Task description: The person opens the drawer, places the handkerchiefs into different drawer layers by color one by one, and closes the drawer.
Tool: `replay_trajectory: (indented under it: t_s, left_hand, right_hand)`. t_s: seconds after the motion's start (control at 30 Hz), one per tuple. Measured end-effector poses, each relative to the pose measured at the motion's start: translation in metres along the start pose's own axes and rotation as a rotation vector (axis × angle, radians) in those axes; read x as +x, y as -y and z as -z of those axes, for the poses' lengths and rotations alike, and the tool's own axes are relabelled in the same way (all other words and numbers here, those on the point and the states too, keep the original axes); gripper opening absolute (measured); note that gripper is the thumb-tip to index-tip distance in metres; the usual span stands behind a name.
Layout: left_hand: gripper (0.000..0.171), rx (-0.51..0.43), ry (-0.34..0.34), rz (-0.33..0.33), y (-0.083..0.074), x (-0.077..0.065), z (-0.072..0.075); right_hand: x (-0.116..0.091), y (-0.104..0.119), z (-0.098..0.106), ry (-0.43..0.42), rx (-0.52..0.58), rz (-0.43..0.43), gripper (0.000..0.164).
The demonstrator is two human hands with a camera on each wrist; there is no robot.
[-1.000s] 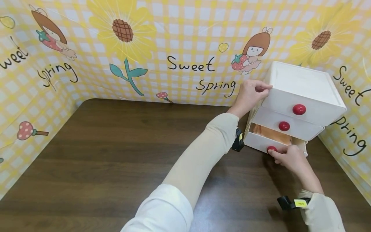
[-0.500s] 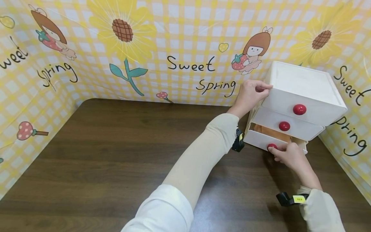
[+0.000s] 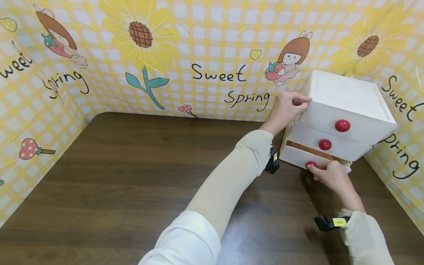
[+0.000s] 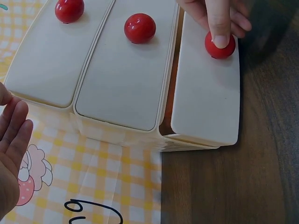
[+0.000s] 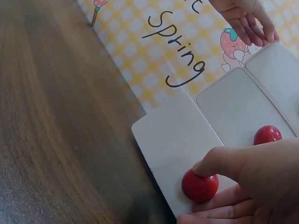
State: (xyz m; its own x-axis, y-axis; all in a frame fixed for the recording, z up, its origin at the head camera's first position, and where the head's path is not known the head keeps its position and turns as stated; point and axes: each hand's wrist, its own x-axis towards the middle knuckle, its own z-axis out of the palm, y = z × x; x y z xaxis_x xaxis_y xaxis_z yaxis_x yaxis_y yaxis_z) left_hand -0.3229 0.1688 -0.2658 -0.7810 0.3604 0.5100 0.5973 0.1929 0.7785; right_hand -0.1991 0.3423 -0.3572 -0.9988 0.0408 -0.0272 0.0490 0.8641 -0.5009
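A white drawer cabinet [image 3: 351, 94] with three drawers stands at the right, each drawer bearing a round red knob. Its bottom drawer [image 3: 293, 156] is pulled out a little, with a narrow gap showing brown inside. My right hand [image 3: 334, 178] grips that drawer's red knob [image 5: 200, 185], thumb on it and fingers beneath. At the cabinet's upper left front corner, my left hand [image 3: 285, 108] holds the edge with thumb and index finger; its other fingers [image 4: 16, 123] hang free beside the wall. The middle drawer [image 4: 124, 70] and top drawer [image 4: 51, 56] are closed.
A dark wooden table [image 3: 132, 184] spreads left of and in front of the cabinet. Behind it and along both sides hangs a yellow checked cloth [image 3: 212, 44] with printed flowers and lettering, close to the cabinet.
The bottom drawer has slid inward, its gap narrowing, with the right hand moving forward on its knob. The left hand has stayed at the cabinet corner.
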Motion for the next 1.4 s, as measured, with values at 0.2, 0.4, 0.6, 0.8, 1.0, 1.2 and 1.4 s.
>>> replay_trajectory:
  t_s: [0.2, 0.4, 0.6, 0.8, 1.0, 1.2, 1.4]
  left_hand:
    - [0.017, 0.005, -0.012, -0.008, 0.0, -0.001, 0.0]
    - [0.017, 0.006, -0.021, -0.016, 0.001, 0.0, 0.0]
    - [0.017, 0.001, -0.023, -0.021, 0.002, 0.0, 0.0]
    - [0.017, 0.001, -0.023, -0.038, 0.002, 0.002, 0.0]
    - [0.017, 0.012, -0.008, -0.026, 0.004, 0.004, -0.002]
    - [0.018, 0.014, -0.007, -0.02, 0.003, 0.004, -0.003]
    - [0.017, 0.025, 0.004, -0.034, 0.003, 0.001, 0.0]
  right_hand:
    - [0.004, -0.001, -0.001, -0.02, 0.014, 0.0, 0.04]
    - [0.006, -0.002, -0.002, -0.05, 0.008, 0.025, 0.038]
    - [0.01, -0.006, -0.005, -0.091, 0.005, 0.032, 0.041]
    - [0.015, -0.009, -0.005, -0.112, 0.009, 0.026, 0.045]
    - [0.017, -0.011, -0.003, -0.103, 0.027, 0.015, 0.047]
    - [0.018, -0.014, 0.0, -0.082, 0.036, 0.023, 0.046]
    - [0.015, -0.013, 0.003, -0.025, 0.053, -0.002, 0.051]
